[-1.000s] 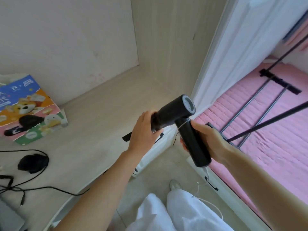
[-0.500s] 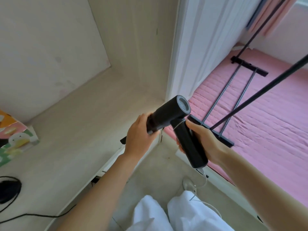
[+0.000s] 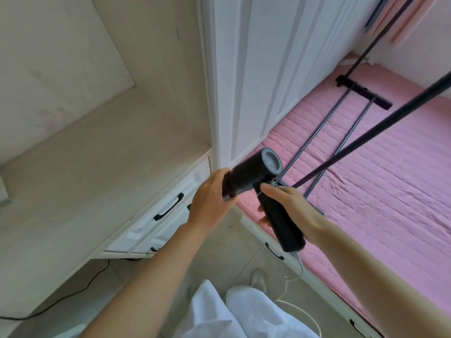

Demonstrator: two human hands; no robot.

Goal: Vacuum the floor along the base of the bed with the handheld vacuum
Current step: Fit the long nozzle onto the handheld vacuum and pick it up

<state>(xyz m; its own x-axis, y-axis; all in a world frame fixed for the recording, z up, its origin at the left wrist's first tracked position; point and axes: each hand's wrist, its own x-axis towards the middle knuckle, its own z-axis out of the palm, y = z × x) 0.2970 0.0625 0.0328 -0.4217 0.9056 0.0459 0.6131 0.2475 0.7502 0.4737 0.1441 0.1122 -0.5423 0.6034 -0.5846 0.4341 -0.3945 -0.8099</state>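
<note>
I hold a black handheld vacuum [image 3: 251, 175] at chest height over the floor gap between desk and bed. My right hand [image 3: 290, 206] is wrapped around its handle, which points down toward me. My left hand [image 3: 210, 196] grips the front end of its barrel and hides the nozzle. The grey round rear cap faces up. A white cord [image 3: 299, 272] hangs from the handle's bottom end. The bed [image 3: 380, 181] with a pink quilted cover lies to the right; its white base [image 3: 322, 286] runs along the tiled floor [image 3: 227, 254].
A light wooden desk [image 3: 97, 172] with white drawers [image 3: 168, 211] and black handles stands on the left. A white wardrobe [image 3: 263, 76] rises behind. A black metal rack [image 3: 341, 123] lies on the bed. A black cable [image 3: 73, 293] trails under the desk. My white trousers and a shoe [image 3: 258, 279] are below.
My view has swung right, so the tissue box and mouse on the desk have left the frame. Both hands keep the same grip on the vacuum, which has shifted slightly toward the bed.
</note>
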